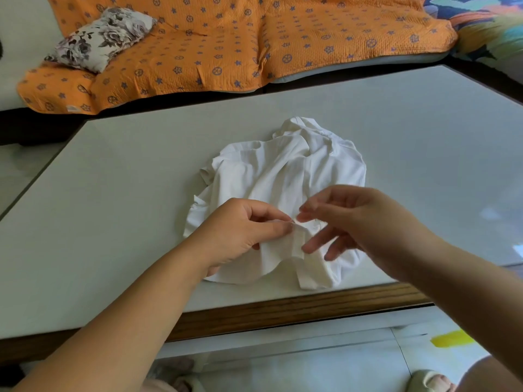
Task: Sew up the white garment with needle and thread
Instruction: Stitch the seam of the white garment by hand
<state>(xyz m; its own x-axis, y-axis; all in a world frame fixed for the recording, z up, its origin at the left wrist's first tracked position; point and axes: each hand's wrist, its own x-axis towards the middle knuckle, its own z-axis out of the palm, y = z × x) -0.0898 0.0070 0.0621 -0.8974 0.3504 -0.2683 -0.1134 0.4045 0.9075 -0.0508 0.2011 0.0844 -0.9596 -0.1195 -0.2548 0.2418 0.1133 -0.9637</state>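
White garment (283, 176) fold is pinched between thumb and curled fingers of the left hand (240, 230). Just beside it the right hand (353, 219) brings thumb to forefinger, other fingers spread; whether it holds anything is unclear. The garment lies crumpled on the table (113, 193).

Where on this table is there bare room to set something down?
Bare table lies left of the white garment to the left edge, behind it toward the orange sofa cover, and right of it. Crowded: the near edge, where the left hand pinches the garment's fold and the right hand hovers beside it.
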